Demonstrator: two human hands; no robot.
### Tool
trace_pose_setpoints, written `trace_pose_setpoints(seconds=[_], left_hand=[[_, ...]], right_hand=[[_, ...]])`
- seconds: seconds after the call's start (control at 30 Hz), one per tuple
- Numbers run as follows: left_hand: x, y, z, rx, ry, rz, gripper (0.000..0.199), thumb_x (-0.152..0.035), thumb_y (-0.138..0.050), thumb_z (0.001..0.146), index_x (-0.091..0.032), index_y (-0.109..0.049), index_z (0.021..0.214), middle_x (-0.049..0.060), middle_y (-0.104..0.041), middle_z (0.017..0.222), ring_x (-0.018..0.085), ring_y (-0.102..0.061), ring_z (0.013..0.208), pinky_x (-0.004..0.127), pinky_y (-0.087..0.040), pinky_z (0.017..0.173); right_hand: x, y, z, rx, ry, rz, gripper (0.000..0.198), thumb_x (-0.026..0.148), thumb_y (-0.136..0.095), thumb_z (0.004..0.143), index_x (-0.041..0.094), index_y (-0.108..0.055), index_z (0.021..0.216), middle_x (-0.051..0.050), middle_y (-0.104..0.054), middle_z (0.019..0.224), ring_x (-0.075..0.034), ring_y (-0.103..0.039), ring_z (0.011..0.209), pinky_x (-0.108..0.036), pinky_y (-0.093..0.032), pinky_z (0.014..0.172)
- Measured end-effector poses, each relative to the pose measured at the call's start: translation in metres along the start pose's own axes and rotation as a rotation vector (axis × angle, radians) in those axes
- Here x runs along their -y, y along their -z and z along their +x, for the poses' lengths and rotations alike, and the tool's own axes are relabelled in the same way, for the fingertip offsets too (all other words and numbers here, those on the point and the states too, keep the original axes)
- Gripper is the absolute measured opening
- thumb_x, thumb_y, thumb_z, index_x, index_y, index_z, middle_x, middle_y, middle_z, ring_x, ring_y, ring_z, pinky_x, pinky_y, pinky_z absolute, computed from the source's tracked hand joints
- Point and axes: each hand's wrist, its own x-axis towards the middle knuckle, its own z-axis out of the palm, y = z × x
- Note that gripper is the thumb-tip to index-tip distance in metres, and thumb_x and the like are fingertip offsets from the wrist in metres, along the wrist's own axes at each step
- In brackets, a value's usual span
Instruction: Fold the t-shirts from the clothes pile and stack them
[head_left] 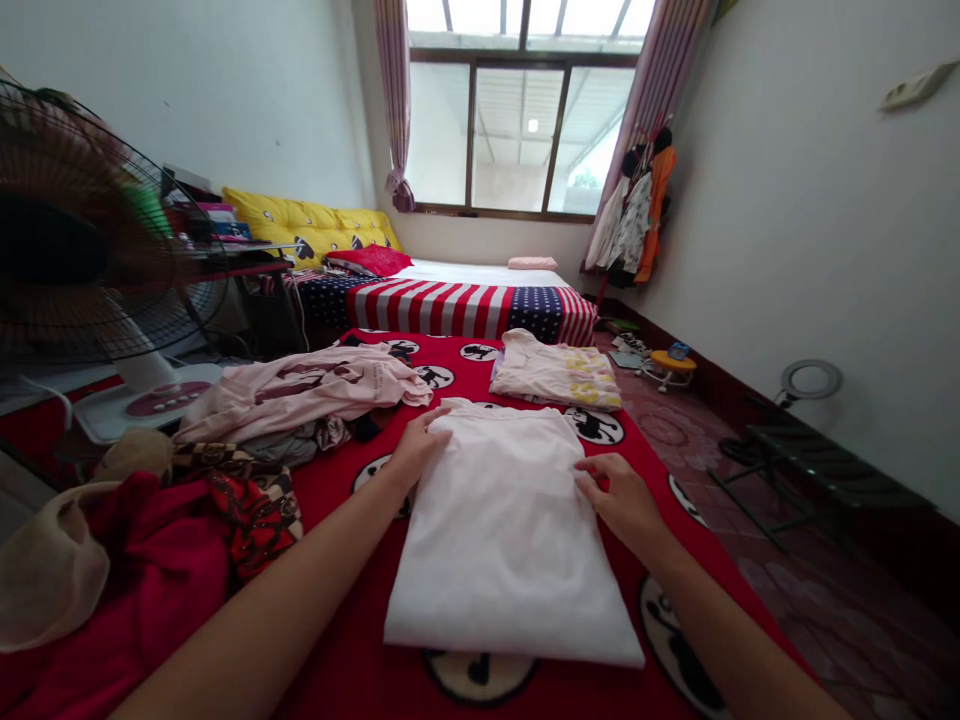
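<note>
A white shirt (517, 530), folded into a wide panel, lies flat on the red cloth with round cartoon prints (469, 349). Its collar end points away from me. At the far left corner, my left hand (420, 447) is closed on the shirt's edge, thumb on top. My right hand (621, 500) pinches the right edge a little nearer to me, its fingers curled. Just beyond the shirt rests a folded cream shirt with yellow lettering (555, 370). A loose pink shirt with a dark print (322, 385) is heaped at the left.
Crumpled clothes (150, 560) pile up at the near left, beside a standing fan (75, 230). Behind is a bed with a stars-and-stripes cover (450, 305). A dark green folding stool (832, 465) and a small orange stool (673, 362) stand on the right floor.
</note>
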Motion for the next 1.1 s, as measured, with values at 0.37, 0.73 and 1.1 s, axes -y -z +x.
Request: trace_pose_setpoints(seconds=[0.37,0.73,1.1], left_hand=[[0.008,-0.011,0.029,-0.085,-0.165,0.159,0.045,-0.007,-0.060,0.071,-0.010,-0.067,0.115,0.012,-0.068,0.116,0.025,-0.063,0.109,0.035,-0.045,0.100],[0.024,-0.014,0.026,-0.105,-0.216,0.330,0.042,-0.007,-0.059,0.074,-0.013,-0.067,0.115,0.010,-0.068,0.115,0.022,-0.064,0.107,0.031,-0.046,0.097],[0.023,-0.013,0.023,-0.105,-0.238,0.344,0.042,-0.008,-0.059,0.074,-0.017,-0.069,0.114,0.008,-0.069,0.114,0.021,-0.064,0.105,0.031,-0.048,0.095]], right_hand=[[-0.009,-0.029,0.073,-0.094,-0.175,0.046,0.014,0.030,-0.061,0.070,0.018,-0.065,0.075,-0.005,-0.068,0.072,-0.019,-0.062,0.067,-0.028,-0.045,0.063],[0.013,-0.016,0.055,0.022,0.007,0.299,0.021,0.034,-0.056,0.073,0.018,-0.069,0.079,-0.005,-0.072,0.082,-0.020,-0.064,0.079,-0.029,-0.046,0.074],[0.048,-0.011,0.052,0.134,0.119,-0.411,0.019,0.022,-0.053,0.070,0.024,-0.072,0.073,-0.003,-0.072,0.083,-0.019,-0.063,0.076,-0.027,-0.035,0.058]])
